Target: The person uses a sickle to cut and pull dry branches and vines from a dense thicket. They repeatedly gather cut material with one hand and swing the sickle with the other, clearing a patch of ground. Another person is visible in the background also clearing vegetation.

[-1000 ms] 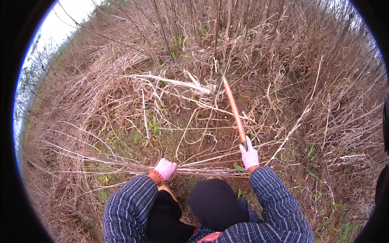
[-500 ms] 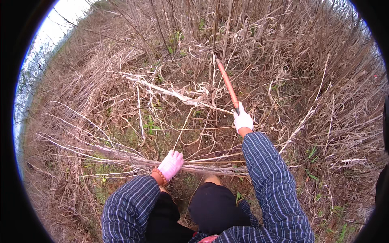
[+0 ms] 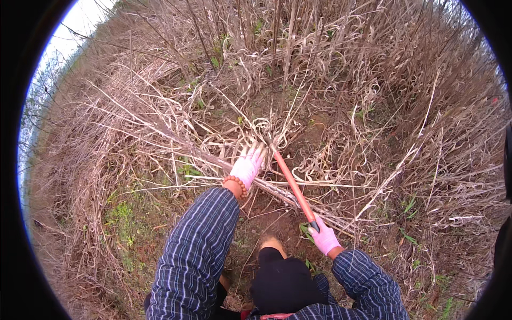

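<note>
My left hand (image 3: 248, 164), in a pink glove with a bead bracelet at the wrist, lies across a bundle of dry stalks (image 3: 200, 153). Its fingers are stretched out and slightly apart, reaching into curled dry leaves; the bundle runs under the palm, slanting from upper left to lower right. My right hand (image 3: 324, 236), also gloved in pink, is closed round the black grip of a long orange-handled tool (image 3: 292, 184). The tool points up and left, its metal end just beside my left fingertips. Leaves hide its head, so its kind does not show.
Standing dry grass (image 3: 298, 42) rises beyond the hands. Flattened straw (image 3: 117, 154) covers the slope at left, with green weeds (image 3: 121, 216) in bare soil. A long pale stalk (image 3: 397, 165) slants at right. My knee (image 3: 285, 285) in black cloth is below.
My left hand has moved up and right, its fingers opening out, and the bundle now slants instead of lying level. My right hand has drawn back, bringing the tool's far end close to my left hand.
</note>
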The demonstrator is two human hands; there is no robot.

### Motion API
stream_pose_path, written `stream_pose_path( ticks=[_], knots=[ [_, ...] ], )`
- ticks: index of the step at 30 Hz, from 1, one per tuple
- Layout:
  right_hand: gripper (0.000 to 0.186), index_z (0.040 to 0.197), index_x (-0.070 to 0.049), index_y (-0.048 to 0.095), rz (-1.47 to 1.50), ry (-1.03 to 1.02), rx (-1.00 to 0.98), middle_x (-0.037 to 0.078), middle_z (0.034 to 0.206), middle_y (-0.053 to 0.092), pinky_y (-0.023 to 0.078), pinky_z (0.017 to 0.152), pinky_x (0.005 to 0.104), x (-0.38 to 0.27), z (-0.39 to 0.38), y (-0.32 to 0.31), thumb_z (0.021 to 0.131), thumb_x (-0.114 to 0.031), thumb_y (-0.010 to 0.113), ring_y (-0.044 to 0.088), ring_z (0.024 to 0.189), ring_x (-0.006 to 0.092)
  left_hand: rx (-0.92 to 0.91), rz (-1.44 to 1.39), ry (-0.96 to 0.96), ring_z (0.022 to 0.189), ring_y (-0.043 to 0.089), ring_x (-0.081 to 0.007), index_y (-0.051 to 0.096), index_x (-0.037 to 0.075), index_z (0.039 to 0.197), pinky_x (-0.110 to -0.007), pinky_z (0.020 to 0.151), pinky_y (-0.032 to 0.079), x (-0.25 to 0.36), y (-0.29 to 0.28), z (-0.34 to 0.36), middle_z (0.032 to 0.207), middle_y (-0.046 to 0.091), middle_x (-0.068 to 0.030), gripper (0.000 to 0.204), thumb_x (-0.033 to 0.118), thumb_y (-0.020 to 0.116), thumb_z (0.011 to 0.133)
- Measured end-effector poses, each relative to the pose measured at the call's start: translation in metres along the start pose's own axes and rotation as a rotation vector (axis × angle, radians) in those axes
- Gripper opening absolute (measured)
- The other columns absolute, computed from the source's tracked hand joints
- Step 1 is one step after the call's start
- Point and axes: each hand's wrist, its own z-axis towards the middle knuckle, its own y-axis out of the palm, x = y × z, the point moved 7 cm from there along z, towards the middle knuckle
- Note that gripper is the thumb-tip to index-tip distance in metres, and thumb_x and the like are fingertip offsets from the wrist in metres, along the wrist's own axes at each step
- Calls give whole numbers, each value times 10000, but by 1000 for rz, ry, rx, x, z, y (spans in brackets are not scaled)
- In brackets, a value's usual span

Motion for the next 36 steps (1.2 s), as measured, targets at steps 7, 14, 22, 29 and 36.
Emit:
stream_pose_path(
  ticks=[7,14,22,29,36],
  knots=[
    [644,1499,-291,335,6,105,-45,281,1020,659,528,793,481,10,-24,3,929,-302,635,635,976,463,-275,-476,-151,1430,290,-391,21,59,1561,-495,1092,388,-1,64,52,1604,151,-198,1396,505,892,565],
    [655,1506,-235,367,13,-152,178,214,792,648,523,681,340,-36,29,-34,925,-240,667,692,719,287,-490,-657,-277,1312,480,-364,24,68,1558,-416,1047,456,14,158,30,1503,357,-251,1465,513,924,491],
    [612,1506,-343,302,-349,-135,273,236,835,660,500,700,509,-86,192,-66,957,-392,567,658,763,423,-296,-594,-296,902,712,-293,642,36,995,-409,819,538,31,176,15,898,734,-126,344,280,693,757],
    [700,1527,-305,285,-300,2,259,252,882,674,522,684,495,32,7,-67,922,-255,632,681,813,423,-100,-473,-231,866,682,-272,675,112,896,-422,738,500,39,152,6,888,717,-105,156,211,595,806],
    [697,1534,-310,256,-176,-59,256,264,877,663,508,694,512,20,14,-37,941,-343,621,651,791,459,-131,-517,-297,1024,633,-303,626,50,1106,-402,883,475,53,147,-22,1002,694,-123,353,232,628,804]
  ],
)
